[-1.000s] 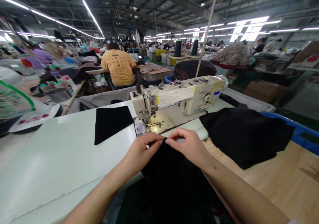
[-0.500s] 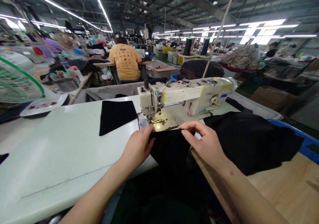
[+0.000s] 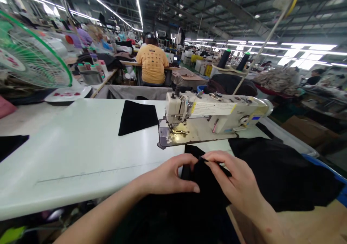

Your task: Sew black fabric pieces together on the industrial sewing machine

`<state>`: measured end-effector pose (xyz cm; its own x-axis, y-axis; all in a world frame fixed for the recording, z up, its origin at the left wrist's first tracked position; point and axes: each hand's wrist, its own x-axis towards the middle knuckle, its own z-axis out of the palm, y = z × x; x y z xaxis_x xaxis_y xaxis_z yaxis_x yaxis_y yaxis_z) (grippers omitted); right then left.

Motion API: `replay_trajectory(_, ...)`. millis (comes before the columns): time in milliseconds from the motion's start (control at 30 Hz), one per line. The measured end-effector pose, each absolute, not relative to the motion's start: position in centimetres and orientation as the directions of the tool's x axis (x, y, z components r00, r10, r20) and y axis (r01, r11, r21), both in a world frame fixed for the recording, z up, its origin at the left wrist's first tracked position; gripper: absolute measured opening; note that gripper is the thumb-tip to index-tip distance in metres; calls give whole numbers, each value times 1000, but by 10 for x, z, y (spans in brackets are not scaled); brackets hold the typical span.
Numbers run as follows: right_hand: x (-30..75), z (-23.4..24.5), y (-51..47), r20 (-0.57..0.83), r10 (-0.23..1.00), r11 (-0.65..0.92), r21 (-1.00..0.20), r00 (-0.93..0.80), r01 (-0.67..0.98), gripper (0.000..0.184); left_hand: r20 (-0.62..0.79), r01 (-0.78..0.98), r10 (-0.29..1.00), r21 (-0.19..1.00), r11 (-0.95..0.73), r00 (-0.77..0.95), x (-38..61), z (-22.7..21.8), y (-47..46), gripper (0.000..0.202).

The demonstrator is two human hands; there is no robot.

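A black fabric piece [image 3: 207, 182] hangs at the table's front edge, below the sewing machine [image 3: 217, 108]. Thumb and fingers of my right hand [image 3: 237, 177] pinch its upper edge. Beside it, my left hand [image 3: 173, 173] has thumb and index finger spread apart, the fingertips against the cloth. Dark cloth blends into the dark lap area, so its lower outline is lost. The machine's needle area [image 3: 176, 130] is lit, with no cloth under the presser foot that I can make out.
Another black piece [image 3: 138, 117] lies flat left of the machine. More black fabric [image 3: 279, 171] is heaped at the right, near a blue crate [image 3: 322, 161]. A green-rimmed fan [image 3: 35, 56] stands at left. Ahead, a person in a yellow shirt [image 3: 152, 63] sits facing away.
Both hands have drawn back from the machine toward me and closer together. My left hand's pinch on the cloth edge has loosened; the right still pinches. The view has shifted left.
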<state>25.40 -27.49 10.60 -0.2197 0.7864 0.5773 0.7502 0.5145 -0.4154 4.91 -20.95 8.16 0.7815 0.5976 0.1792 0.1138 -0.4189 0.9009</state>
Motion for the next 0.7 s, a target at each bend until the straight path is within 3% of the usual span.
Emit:
replay_trajectory(200, 265, 111, -276, 623, 761, 510, -402, -181, 760, 10, 127, 56, 435, 921, -385, 892, 34, 87, -200, 19)
replay_trajectory(300, 270, 116, -278, 629, 764, 494, -425, -146, 758, 10, 77, 146, 569, 931, -336, 819, 23, 76, -194, 18)
replay_trajectory(433, 272, 121, -281, 642, 759, 485, -447, -108, 751, 9, 192, 41, 764, 961, -274, 616, 8, 60, -182, 22)
replay_trajectory(533, 270, 123, -280, 657, 751, 474, -459, -73, 752, 9, 185, -24, 797, 978, -209, 575, 5, 52, -171, 22)
replay_trajectory(700, 270, 124, -283, 605, 796, 445, -559, -23, 700, 10, 171, -156, 727, 984, -89, 665, 21, 45, -149, 15)
